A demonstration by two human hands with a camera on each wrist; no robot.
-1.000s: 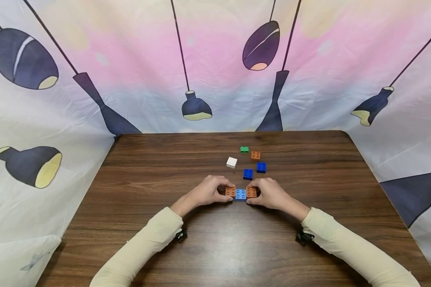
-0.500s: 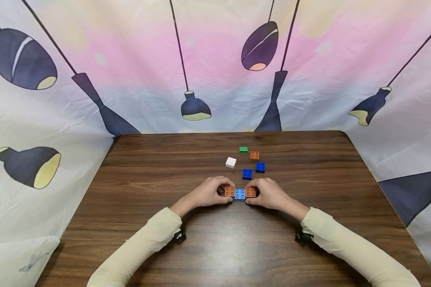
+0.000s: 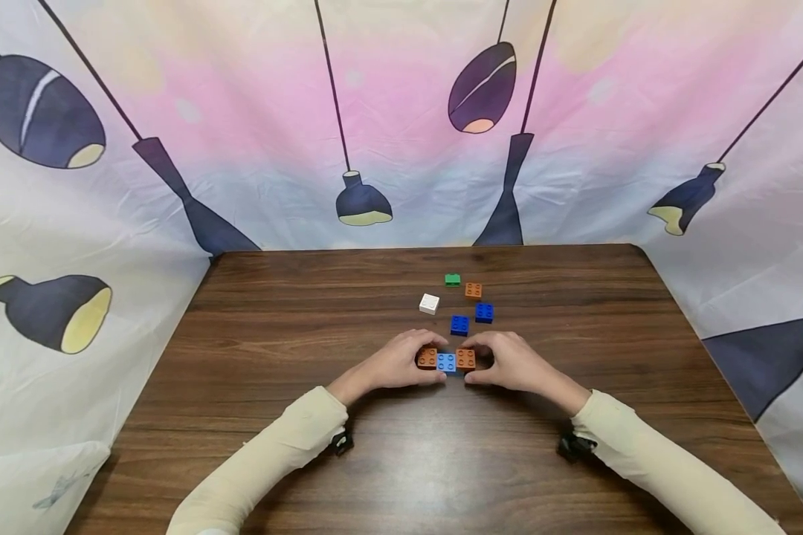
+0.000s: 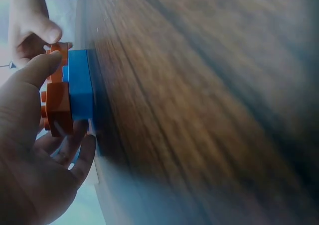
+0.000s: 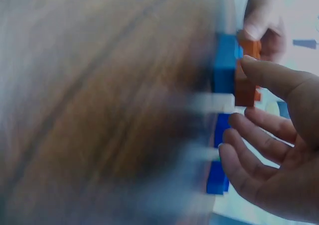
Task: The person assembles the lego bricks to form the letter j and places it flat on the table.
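Note:
Two orange toy bricks (image 3: 465,359) sit on a light blue brick (image 3: 446,362), with blue studs showing between them. My left hand (image 3: 401,360) is spread around the left orange brick (image 4: 60,108), thumb in front and fingers behind. My right hand (image 3: 508,362) curves loosely around the other end. In the right wrist view, the thumb of the right hand (image 5: 284,150) lies by the upper edge of the near orange brick (image 5: 244,85), while the other fingers stand a little apart from it. Whether the left fingertips touch the bricks is hard to tell.
Beyond the hands lie two dark blue bricks (image 3: 459,325), a white brick (image 3: 430,304), a loose orange brick (image 3: 473,290) and a green brick (image 3: 452,280). They rest on a brown wooden table (image 3: 294,297). A lamp-patterned cloth (image 3: 268,134) hangs behind it.
The left thumb and fingers have spread wider and slid rightward along the joined bricks. The right hand has eased slightly outward. The bricks stay almost in place.

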